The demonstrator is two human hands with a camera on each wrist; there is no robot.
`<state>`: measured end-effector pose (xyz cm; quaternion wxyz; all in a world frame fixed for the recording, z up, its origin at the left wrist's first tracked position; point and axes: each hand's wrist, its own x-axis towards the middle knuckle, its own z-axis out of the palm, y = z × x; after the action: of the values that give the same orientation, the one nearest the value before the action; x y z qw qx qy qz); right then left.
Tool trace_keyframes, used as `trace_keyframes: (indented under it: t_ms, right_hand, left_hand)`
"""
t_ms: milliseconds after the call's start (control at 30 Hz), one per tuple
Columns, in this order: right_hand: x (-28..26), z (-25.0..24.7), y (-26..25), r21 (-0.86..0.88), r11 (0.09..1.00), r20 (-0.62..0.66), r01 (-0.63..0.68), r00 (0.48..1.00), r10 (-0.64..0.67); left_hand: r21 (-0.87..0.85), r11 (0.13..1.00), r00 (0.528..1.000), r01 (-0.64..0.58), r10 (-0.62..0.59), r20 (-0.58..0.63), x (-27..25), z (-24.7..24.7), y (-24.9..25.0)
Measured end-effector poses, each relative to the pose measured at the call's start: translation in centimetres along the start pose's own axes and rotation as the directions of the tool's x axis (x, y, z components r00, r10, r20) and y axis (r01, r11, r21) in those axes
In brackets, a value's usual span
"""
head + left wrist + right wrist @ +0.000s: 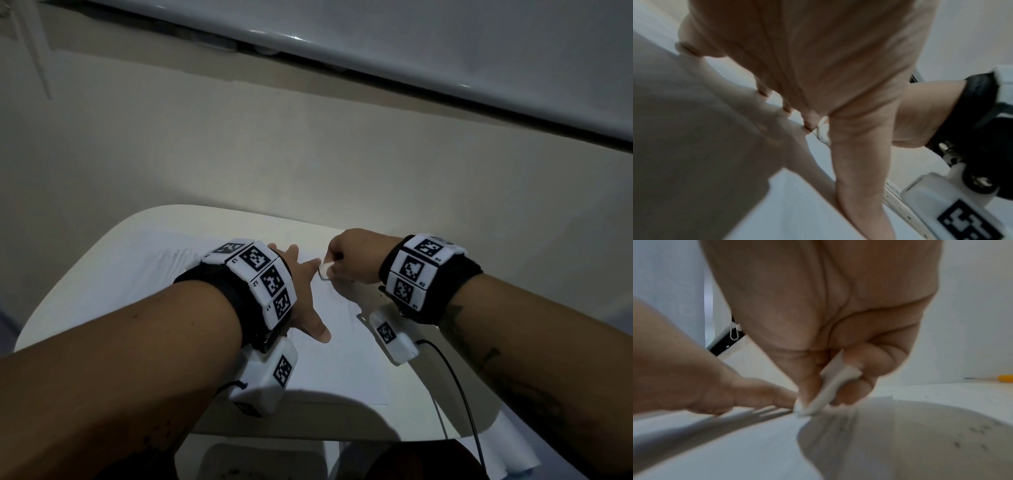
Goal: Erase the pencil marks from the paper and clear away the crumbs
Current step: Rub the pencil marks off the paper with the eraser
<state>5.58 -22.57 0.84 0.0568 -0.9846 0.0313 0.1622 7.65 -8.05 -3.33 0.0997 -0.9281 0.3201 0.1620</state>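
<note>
Between right hand point(352, 257) fingers: eraser point(325, 269) touching paper point(342, 342).

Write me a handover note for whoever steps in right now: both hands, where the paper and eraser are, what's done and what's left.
Left hand: flat, fingers spread, pressing the paper down on the white table.
Right hand: pinches the white eraser, whose tip is on the sheet just beside the left fingertips.
Done: cannot tell how much has been erased; the marks are too faint to make out.
Left: finish rubbing, then clear the crumbs; dark specks lie on the sheet near the right wrist.
</note>
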Motion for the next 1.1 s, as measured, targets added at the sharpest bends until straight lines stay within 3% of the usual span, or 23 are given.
trace_keyframes:
  t_ms: [100,300,500,667,867,1033,1100]
  right_hand:
    - [0.3,0.1,0.1,0.028,1.000,-0.060,-0.007,0.998,0.008]
    - [-1.0,0.1,0.7,0.004,1.000,0.095,0.028,0.995,-0.028]
    - [-0.2,0.2,0.4,0.010,1.000,-0.066,0.005,0.998,-0.004]
    - [-1.7,0.3,1.0,-0.003,0.999,0.107,0.038,0.994,-0.038]
    - [-0.8,0.7,0.4,-0.033,0.999,-0.046,0.013,0.999,-0.015]
    - [-2.7,0.9,0.7,-0.032,0.995,0.123,0.094,0.988,-0.090]
    - [-2.6,0.9,0.7,-0.038,0.994,0.130,0.102,0.987,-0.097]
  left_hand:
    - [-0.005,1.000,1.000,0.007,-0.007,0.004,0.0,-0.1,0.1]
    - [-0.008,1.000,1.000,0.015,-0.015,0.024,-0.1,-0.2,0.1]
    - [0.000,1.000,1.000,0.013,-0.013,0.021,-0.3,-0.4,0.2]
    - [0.002,1.000,1.000,0.007,-0.007,0.010,-0.3,-0.3,0.3]
    - [-0.005,1.000,1.000,0.009,-0.009,0.024,-0.4,-0.5,0.3]
    - [-0.002,1.000,0.999,0.001,-0.001,0.033,-0.2,-0.5,0.4]
    - [0.001,1.000,1.000,0.006,-0.006,0.025,-0.2,-0.4,0.4]
